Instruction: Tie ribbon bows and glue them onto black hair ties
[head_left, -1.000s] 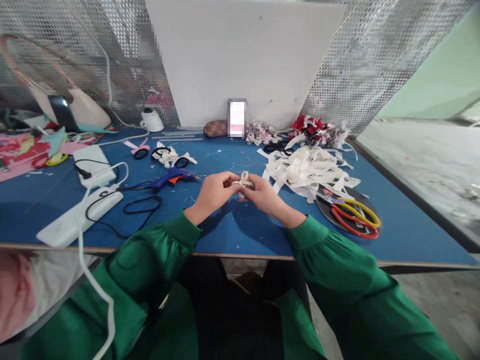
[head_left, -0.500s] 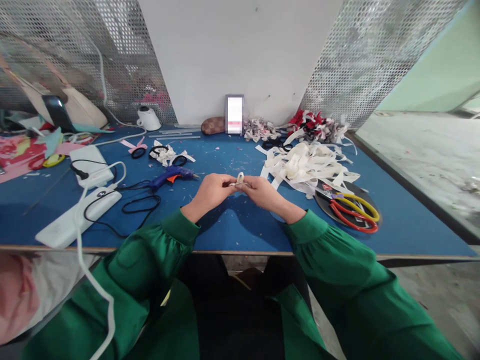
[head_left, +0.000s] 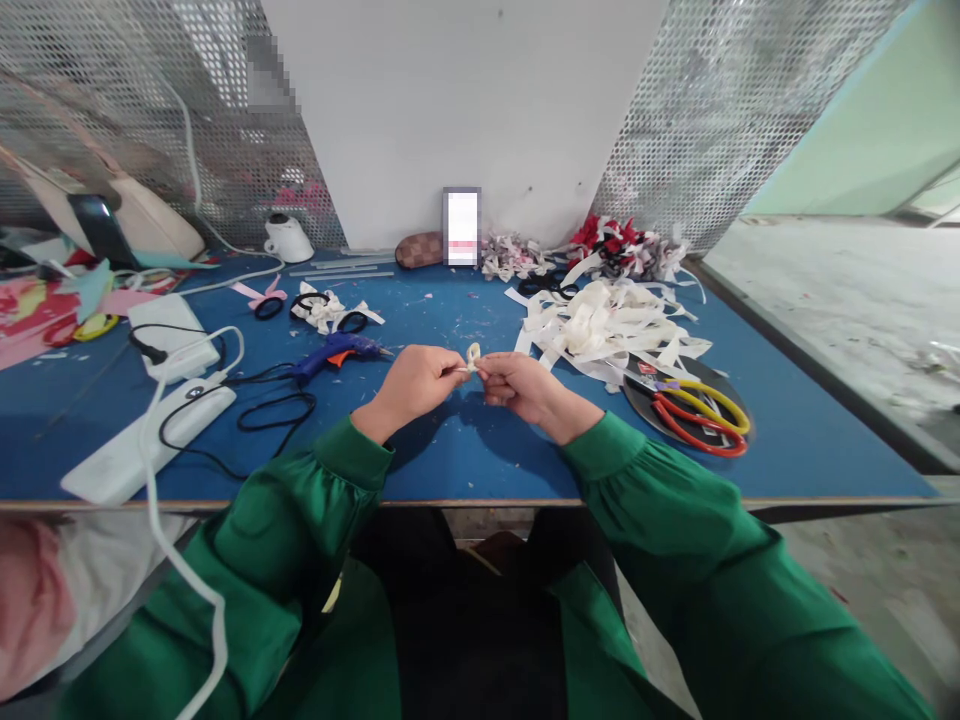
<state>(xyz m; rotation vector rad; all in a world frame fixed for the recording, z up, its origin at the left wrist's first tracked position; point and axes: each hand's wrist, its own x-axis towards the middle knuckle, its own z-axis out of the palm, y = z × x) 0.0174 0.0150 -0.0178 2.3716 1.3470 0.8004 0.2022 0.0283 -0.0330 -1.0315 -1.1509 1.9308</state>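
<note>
Between my two hands is a cream ribbon [head_left: 473, 355] with a small loop standing up at its middle. My left hand [head_left: 420, 385] pinches its left side between thumb and fingers. On the other side my right hand [head_left: 525, 388] is closed on the ribbon too, its fingers curled. Both hands hover over the blue table, fingertips close together. A blue glue gun [head_left: 337, 352] with an orange trigger lies left of my left hand. To the right of my right hand is a heap of cream ribbon strips [head_left: 611, 325].
Scissors with red and yellow handles [head_left: 705, 415] rest on a dark round plate at the right. A white power strip [head_left: 150, 440] and cables lie left. Finished-looking bows with black hair ties [head_left: 326, 308], a phone [head_left: 461, 228] and red-white ribbon pieces [head_left: 622, 245] stand further back.
My right hand's fingers have curled under more, and the loop of the ribbon shows more clearly between the hands. The whole view has shifted slightly.
</note>
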